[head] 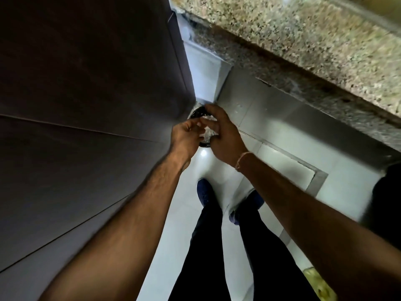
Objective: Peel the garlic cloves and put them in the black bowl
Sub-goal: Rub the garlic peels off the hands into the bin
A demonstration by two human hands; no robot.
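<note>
Standing over a dark round bin on the floor, both hands held together above it.

Nearest, two legs in dark trousers (217,246) and blue shoes (202,191) stand on the pale tiled floor (282,157), and both bare forearms stretch forward and down from the lower corners. The left hand (187,135) has its fingers loosely curled, thumb and fingertips drawn toward the other hand; whether it pinches anything is blurred and I cannot tell. The right hand (221,135), with a thin thread band (242,159) at the wrist, is turned back up with fingers bent downward, and its grip is hidden. Just beyond and below them sits the bin (198,112) lined with crinkled clear plastic. A dark panel (86,105) rises at left; the speckled stone surface (303,40) runs along the upper right. No garlic or black bowl shows.
</note>
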